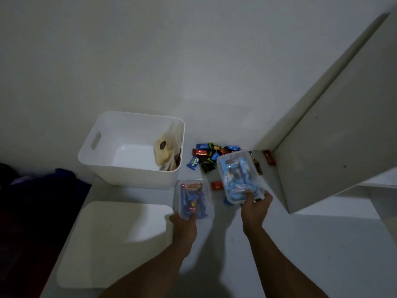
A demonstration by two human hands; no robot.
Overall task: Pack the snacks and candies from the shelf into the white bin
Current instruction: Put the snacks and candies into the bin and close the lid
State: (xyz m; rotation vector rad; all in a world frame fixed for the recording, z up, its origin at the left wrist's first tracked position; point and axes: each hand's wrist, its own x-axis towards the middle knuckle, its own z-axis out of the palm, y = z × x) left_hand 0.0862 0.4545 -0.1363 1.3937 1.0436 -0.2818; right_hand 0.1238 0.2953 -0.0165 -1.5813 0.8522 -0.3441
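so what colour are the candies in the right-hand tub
Light blue, seen through the clear tub the right hand grips; head view.

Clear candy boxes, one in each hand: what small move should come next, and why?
Probably lift the small box held by the left hand over into the white bin. The box is close to the bin's near wall, and much of the bin's floor lies bare beside a bag.
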